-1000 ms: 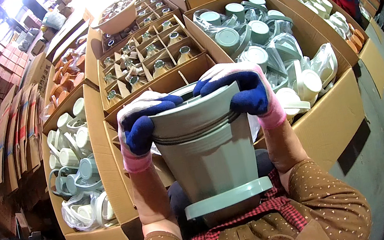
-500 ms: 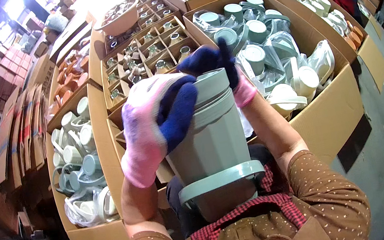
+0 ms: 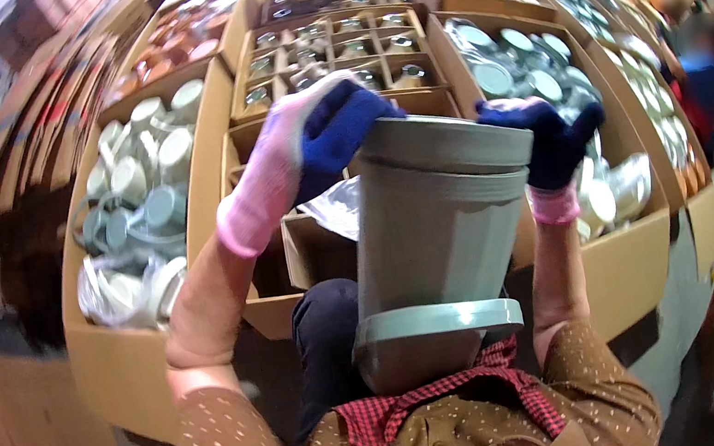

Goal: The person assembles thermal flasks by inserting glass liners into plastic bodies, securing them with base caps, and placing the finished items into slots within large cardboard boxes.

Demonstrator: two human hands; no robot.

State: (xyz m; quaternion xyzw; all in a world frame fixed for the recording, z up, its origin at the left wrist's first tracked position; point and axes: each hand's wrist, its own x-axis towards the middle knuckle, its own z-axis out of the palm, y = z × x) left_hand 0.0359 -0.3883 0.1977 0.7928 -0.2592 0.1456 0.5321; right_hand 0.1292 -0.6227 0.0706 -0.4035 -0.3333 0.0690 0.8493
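Note:
A tall grey-green plastic bucket (image 3: 442, 228) leans upright on my lap, its ribbed rim facing up and away from me. A curved, lighter green handle (image 3: 438, 320) crosses its lower part on my side. My left hand (image 3: 315, 136), in a pink glove with blue-coated fingers, is closed on the left of the rim. At the rim's right side is my right hand (image 3: 544, 137), gloved the same way. Its fingers are apart, one pointing to the right; some lie at or just behind the rim. The far side of the bucket is hidden, and motion blurs the view.
An open carton (image 3: 271, 297) with dividers and clear plastic stands before me. Beyond it, a divided carton (image 3: 346, 94) holds glass items. White and blue-green plastic pieces fill cartons left (image 3: 152, 344) and right (image 3: 629, 259). A person (image 3: 706, 69) is at far right.
My hands have moved apart, the right one going from near the left to the rim's right side. The bucket's top has tipped rightward, and the view has shifted.

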